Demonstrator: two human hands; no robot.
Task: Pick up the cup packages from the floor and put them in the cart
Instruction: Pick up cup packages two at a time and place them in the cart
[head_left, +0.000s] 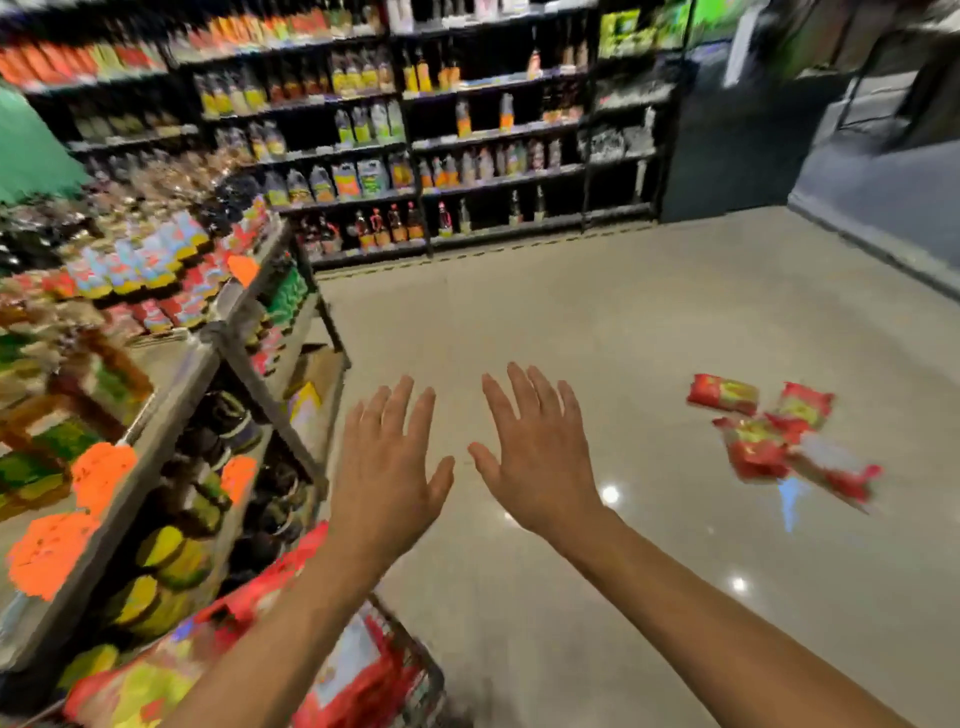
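A glossy pale beige polished floor (597, 312) fills the centre and right of the frame, with small bright light reflections (610, 493) at lower right. Tall black metal shelving (498, 182) stocked with bottles runs across the top. A grey tiered metal display rack (171, 384) with packets and round orange price tags (101, 475) occupies the left. A dark grey wall (727, 156) stands at upper right, blurred.
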